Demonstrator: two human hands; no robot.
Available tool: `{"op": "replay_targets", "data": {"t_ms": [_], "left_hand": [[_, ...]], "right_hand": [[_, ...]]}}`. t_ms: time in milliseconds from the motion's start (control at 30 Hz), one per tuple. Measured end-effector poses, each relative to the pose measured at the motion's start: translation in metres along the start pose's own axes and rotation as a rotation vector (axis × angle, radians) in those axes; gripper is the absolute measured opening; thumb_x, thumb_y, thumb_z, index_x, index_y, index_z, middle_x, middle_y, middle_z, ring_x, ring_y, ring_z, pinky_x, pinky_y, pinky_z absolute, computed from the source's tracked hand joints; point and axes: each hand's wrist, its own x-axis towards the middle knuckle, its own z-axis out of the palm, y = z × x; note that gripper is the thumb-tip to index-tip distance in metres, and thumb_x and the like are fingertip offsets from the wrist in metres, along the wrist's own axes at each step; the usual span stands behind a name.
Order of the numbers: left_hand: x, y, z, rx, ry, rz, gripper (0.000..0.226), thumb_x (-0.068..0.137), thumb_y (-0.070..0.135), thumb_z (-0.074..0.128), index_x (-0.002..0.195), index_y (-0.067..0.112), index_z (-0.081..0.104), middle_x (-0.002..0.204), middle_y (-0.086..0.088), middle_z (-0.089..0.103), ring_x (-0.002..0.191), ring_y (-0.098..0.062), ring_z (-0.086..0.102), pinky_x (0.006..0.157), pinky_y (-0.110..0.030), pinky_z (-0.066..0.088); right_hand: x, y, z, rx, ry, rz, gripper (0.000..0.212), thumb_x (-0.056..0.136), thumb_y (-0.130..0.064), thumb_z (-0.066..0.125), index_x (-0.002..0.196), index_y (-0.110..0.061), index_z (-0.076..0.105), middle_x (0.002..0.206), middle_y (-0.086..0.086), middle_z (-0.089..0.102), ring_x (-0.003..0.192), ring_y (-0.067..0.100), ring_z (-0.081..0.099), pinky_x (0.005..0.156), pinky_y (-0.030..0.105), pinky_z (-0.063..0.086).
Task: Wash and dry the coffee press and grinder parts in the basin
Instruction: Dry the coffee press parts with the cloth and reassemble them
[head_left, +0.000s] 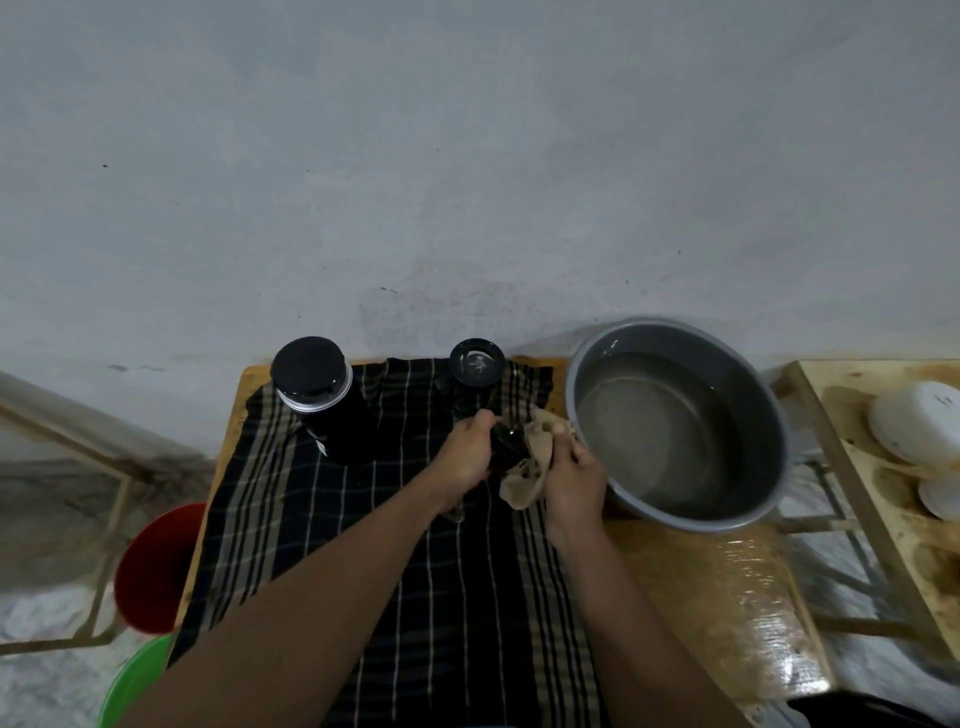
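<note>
left hand (464, 457) grips small dark cylindrical part (506, 448); right hand (569, 475) pinches tan spotted cloth (530, 470) vs it. wet part may slip, knock black grinder body (475, 376) behind.

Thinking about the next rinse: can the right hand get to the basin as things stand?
Probably yes: the basin sits open right beside the right hand, with nothing between them, though that hand is gripping the cloth.

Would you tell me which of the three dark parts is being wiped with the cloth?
The small dark part gripped by the left hand, while the right hand holds the beige cloth against it; the jar and cylinder stand behind.
</note>
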Motion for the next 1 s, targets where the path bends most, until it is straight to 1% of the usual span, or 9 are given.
{"op": "replay_targets", "data": {"t_ms": [67,133,333,400,500,600,800,867,1000], "left_hand": [[-0.001,0.003,0.002,0.111,0.013,0.082,0.056,0.098,0.046,0.026,0.113,0.013,0.069,0.106,-0.007,0.070,0.098,-0.020,0.064,0.095,-0.041,0.052],[0.002,0.002,0.004,0.240,0.089,0.148,0.057,0.101,0.044,0.024,0.105,0.007,0.068,0.103,-0.008,0.069,0.100,-0.024,0.063,0.096,-0.043,0.050],[0.010,-0.002,0.007,0.135,0.358,0.166,0.046,0.107,0.025,0.027,0.129,0.007,0.064,0.131,-0.010,0.063,0.121,-0.026,0.056,0.104,-0.036,0.045],[0.016,0.004,0.003,0.100,0.313,0.155,0.047,0.108,0.026,0.026,0.133,0.009,0.062,0.137,-0.013,0.060,0.125,-0.027,0.054,0.105,-0.035,0.043],[0.012,0.014,0.005,0.096,0.239,0.180,0.049,0.109,0.030,0.023,0.141,0.012,0.055,0.144,-0.010,0.055,0.132,-0.023,0.048,0.103,-0.030,0.037],[0.008,0.011,0.007,0.136,0.211,0.225,0.049,0.110,0.030,0.020,0.146,0.012,0.048,0.147,-0.007,0.050,0.135,-0.020,0.044,0.105,-0.027,0.032],[0.020,-0.004,0.011,0.092,0.164,0.232,0.050,0.104,0.041,0.024,0.114,0.010,0.061,0.113,-0.008,0.068,0.101,-0.020,0.062,0.088,-0.037,0.051],[0.022,-0.007,0.010,-0.053,0.183,0.159,0.041,0.106,0.035,0.026,0.107,0.009,0.058,0.100,-0.009,0.064,0.092,-0.020,0.059,0.081,-0.036,0.049],[0.019,-0.018,0.004,-0.049,0.268,0.048,0.034,0.108,0.032,0.027,0.125,0.015,0.051,0.111,-0.006,0.059,0.104,-0.022,0.057,0.094,-0.038,0.048]], "right_hand": [[0.002,-0.005,0.003,0.052,-0.119,0.063,0.039,0.103,-0.046,0.050,0.104,-0.017,0.076,0.101,0.005,0.078,0.098,0.021,0.073,0.086,0.038,0.058],[0.000,-0.013,0.006,-0.031,-0.260,0.059,0.055,0.102,-0.057,0.041,0.103,-0.014,0.076,0.099,0.007,0.078,0.097,0.021,0.074,0.086,0.040,0.058],[-0.019,-0.020,0.015,-0.586,-0.112,-0.391,0.062,0.106,-0.047,0.033,0.051,-0.018,0.042,0.048,-0.002,0.047,0.043,0.011,0.042,0.047,0.030,0.032],[-0.028,-0.020,0.017,-0.481,-0.100,-0.430,0.058,0.106,-0.040,0.040,0.051,-0.020,0.042,0.048,-0.006,0.045,0.041,0.005,0.042,0.045,0.020,0.031],[-0.034,-0.030,0.024,-0.085,0.209,-0.375,0.045,0.107,-0.028,0.044,0.070,-0.008,0.060,0.060,-0.001,0.055,0.051,-0.004,0.053,0.050,0.010,0.038],[-0.025,-0.041,0.024,0.004,0.349,-0.391,0.040,0.108,-0.029,0.042,0.081,-0.005,0.059,0.070,0.005,0.057,0.056,-0.001,0.052,0.055,0.018,0.038],[-0.013,-0.031,0.023,-0.532,-0.109,-0.625,0.046,0.107,-0.038,0.040,0.087,-0.007,0.068,0.094,0.003,0.054,0.085,0.013,0.054,0.077,0.028,0.044],[-0.018,-0.021,0.022,-0.541,-0.141,-0.663,0.049,0.105,-0.044,0.036,0.084,-0.012,0.066,0.094,0.002,0.053,0.087,0.015,0.052,0.078,0.024,0.043],[-0.019,-0.004,0.005,-0.595,-0.100,-0.630,0.042,0.108,-0.027,0.043,0.068,-0.017,0.053,0.075,-0.003,0.048,0.069,0.007,0.047,0.064,0.026,0.033]]}}
